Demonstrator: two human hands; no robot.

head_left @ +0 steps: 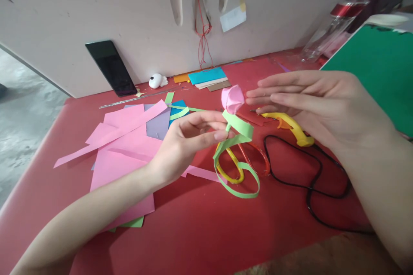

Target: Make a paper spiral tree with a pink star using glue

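My left hand (pixel 190 135) pinches the thin green stem just under a small pink paper flower bud (pixel 232 98). A long green paper strip (pixel 240 159) curls down from the stem in loops. My right hand (pixel 309 103) is held flat with fingers stretched out, its fingertips touching or almost touching the right side of the bud. It holds nothing. Both hands hover above the red table (pixel 200 232).
Pink sheets and strips (pixel 129 146) lie at left with purple, blue and green scraps. Scissors (pixel 248 159) and a yellow glue gun (pixel 292 125) with black cord (pixel 309 189) lie under my hands. A phone (pixel 111 68) leans on the wall; a bottle (pixel 332 25) and green board (pixel 380 68) sit right.
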